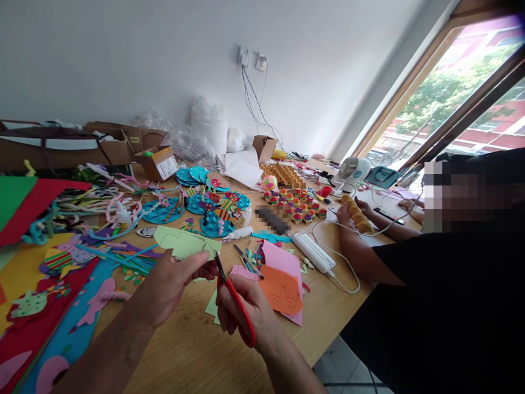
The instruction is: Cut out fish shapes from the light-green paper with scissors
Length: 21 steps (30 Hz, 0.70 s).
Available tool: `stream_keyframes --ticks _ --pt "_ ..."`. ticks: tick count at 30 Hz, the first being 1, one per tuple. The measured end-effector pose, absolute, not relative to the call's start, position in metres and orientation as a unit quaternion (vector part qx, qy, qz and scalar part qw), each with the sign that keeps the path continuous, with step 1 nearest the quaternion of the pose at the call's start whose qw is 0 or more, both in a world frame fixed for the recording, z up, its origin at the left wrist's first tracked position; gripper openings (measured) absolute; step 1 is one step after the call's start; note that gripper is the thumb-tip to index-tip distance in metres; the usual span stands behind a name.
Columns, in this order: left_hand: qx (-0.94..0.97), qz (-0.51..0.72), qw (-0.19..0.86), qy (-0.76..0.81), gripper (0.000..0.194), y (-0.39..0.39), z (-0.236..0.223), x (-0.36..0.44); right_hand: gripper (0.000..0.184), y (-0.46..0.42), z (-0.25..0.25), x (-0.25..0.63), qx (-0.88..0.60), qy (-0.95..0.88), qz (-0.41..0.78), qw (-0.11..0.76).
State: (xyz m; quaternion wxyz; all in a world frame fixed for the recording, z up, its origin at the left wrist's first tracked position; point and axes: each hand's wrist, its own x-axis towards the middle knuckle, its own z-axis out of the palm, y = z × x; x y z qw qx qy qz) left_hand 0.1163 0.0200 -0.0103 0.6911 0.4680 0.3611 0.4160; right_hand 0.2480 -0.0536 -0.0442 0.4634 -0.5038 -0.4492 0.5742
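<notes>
My left hand [172, 284] pinches a light green sheet of paper [184, 242] by its near edge, holding it above the wooden table [192, 350]. My right hand [241, 309] grips red-handled scissors [238, 306], whose dark blades point up and meet the paper's right edge. Pink paper [283, 260] and an orange sheet [283, 290] with drawn outlines lie just right of my hands.
Coloured foam sheets [24, 295], pipe cleaners [94, 202] and blue craft discs [213, 219] crowd the left and middle. A white power strip [314, 251] lies to the right. A person in black [443, 295] sits at the right, holding a yellow object [357, 215]. Cardboard boxes [158, 161] stand at the back.
</notes>
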Motion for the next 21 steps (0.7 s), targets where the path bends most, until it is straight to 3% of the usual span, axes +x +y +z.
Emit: stream_keyframes --ticks 21 --pt "0.473 0.408 0.692 0.361 0.010 0.0211 -0.0133 0.1165 0.054 -0.0553 -0.0431 0.2487 -0.513 -0.460 0.558 0.462"
